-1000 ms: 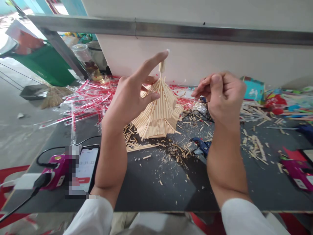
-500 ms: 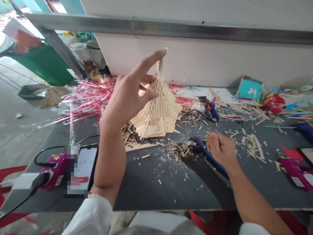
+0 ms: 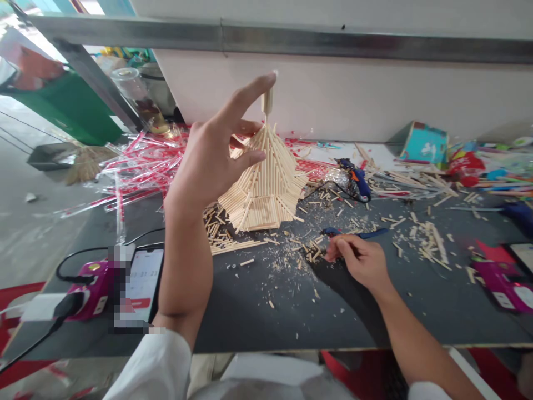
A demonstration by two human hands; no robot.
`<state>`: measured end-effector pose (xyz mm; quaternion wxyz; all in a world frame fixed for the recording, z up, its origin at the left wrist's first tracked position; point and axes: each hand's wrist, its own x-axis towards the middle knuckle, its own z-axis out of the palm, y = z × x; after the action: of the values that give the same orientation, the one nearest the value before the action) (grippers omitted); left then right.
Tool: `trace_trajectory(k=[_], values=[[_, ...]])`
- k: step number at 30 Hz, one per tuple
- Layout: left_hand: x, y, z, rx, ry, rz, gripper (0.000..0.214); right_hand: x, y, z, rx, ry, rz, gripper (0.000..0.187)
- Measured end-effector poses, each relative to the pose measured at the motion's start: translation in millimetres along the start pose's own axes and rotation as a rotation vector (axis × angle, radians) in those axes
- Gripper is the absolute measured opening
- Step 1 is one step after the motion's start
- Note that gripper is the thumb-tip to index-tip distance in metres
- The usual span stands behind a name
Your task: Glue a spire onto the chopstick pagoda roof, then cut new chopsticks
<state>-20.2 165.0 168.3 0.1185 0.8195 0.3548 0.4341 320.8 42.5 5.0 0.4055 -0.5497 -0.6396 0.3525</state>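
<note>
A pointed roof model of thin wooden sticks (image 3: 264,183) stands on the dark table (image 3: 258,316). My left hand (image 3: 212,161) is raised beside it with the fingers spread. Its index fingertip rests on top of the short stick spire (image 3: 267,103); the other fingers lie near the slope. My right hand (image 3: 358,258) is low on the table to the right of the model. Its fingers are curled onto a blue-handled tool (image 3: 375,234) that lies among stick offcuts.
A phone (image 3: 144,278) and a pink device (image 3: 89,283) with cables sit at front left. Red-and-clear wrappers (image 3: 141,161) pile at back left. A blue glue gun (image 3: 358,180), loose sticks (image 3: 428,244), a teal box (image 3: 425,144) and another pink device (image 3: 503,283) lie right.
My right hand dropped from beside the spire down to the table and closed on the blue-handled tool. My left hand has kept its fingertip on the spire.
</note>
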Motion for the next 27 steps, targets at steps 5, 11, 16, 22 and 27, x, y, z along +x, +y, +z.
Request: trace_trajectory(k=[5,11,16,22,27], values=[[-0.4,-0.1,0.5,-0.005,0.000,0.004,0.075,1.4,12.6,5.6,0.098,0.074,-0.002,0.046],[0.4,-4.5,1.5,-0.003,0.016,0.052,0.080,6.0,10.7,8.5,0.424,-0.019,0.047,0.024],[0.8,-5.2,1.5,0.003,0.010,0.039,0.080,9.3,2.6,11.8,0.486,-0.060,0.031,0.015],[0.3,-6.8,1.5,0.006,-0.023,0.027,0.079,26.1,-19.8,14.4,0.452,0.005,-0.007,0.028],[0.2,-5.8,2.3,-0.008,0.020,0.042,0.081,54.1,-47.1,6.3,0.346,0.019,-0.140,0.036]])
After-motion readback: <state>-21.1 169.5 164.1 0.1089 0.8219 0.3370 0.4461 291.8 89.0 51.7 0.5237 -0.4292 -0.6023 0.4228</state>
